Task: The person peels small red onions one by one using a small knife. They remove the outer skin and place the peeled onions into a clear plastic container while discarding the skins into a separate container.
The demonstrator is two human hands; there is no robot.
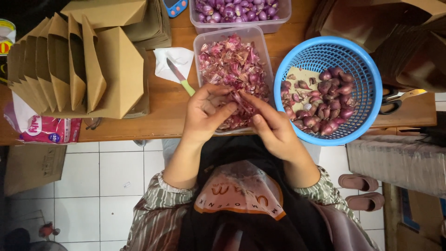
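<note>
My left hand (204, 114) and my right hand (273, 126) meet over a clear tub (200, 44) heaped with reddish shallot skins. Between their fingertips is a small purple shallot (239, 100), pinched from both sides, with a strip of skin coming off it. To the right stands a round blue basket (297, 51) holding several unpeeled shallots (332, 100). At the far edge of the table, a second clear tub (278, 23) is filled with peeled shallots (234, 10). A small knife (180, 76) with a green handle lies on a white tissue left of the skin tub.
Folded brown paper bags (74, 65) stand in a row on the left of the wooden table (158, 107), with a pink packet (46, 130) below them. More brown bags and scissors (395, 100) lie at the right. Slippers (360, 183) sit on the tiled floor.
</note>
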